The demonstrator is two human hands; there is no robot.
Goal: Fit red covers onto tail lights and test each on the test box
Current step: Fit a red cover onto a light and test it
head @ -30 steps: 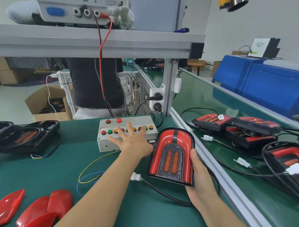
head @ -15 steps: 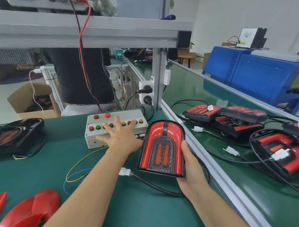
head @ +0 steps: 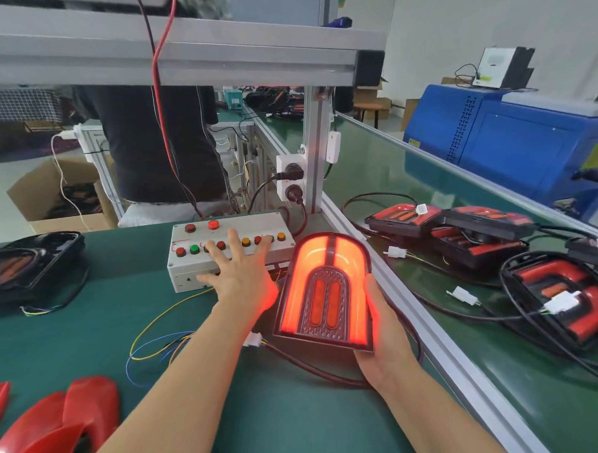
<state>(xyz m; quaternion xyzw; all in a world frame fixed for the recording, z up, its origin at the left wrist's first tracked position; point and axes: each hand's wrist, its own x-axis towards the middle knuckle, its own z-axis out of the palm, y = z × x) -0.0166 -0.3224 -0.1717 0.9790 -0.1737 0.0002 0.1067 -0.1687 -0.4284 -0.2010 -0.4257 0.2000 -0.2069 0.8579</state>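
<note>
Left hand (head: 240,280) lies flat and spread on the test box (head: 223,260), fingers straight, tips across the near row of buttons. One fingertip sits at a button near the right end of that row; which button is pressed I cannot tell. The box is grey, at the far middle of the green bench (head: 73,339), with red, green and amber buttons on top.

Right hand (head: 384,339) holds the tail light (head: 324,293) from its right edge and underneath, thumb along the side, the light tilted up toward the camera. The light stands just right of the left hand, near the box's right end. Its arch-shaped outer band glows bright red-orange; red light falls on both hands. A dark cable (head: 307,366) runs from under the light leftward to a white plug (head: 254,339) on the bench.

Near left: loose red covers (head: 66,428) in a heap. Far left: dark unlit lights (head: 28,262) stacked. Thin yellow and blue wires (head: 151,339) loop on the bench near the box.

Right of the metal rail (head: 432,337), on the neighbouring belt (head: 391,167): several finished lights (head: 469,232) with cables and white connectors. Farther right, a blue machine (head: 527,141). Beyond the box, a person in dark clothes (head: 157,143) stands; a red lead (head: 160,71) hangs from the overhead shelf.
</note>
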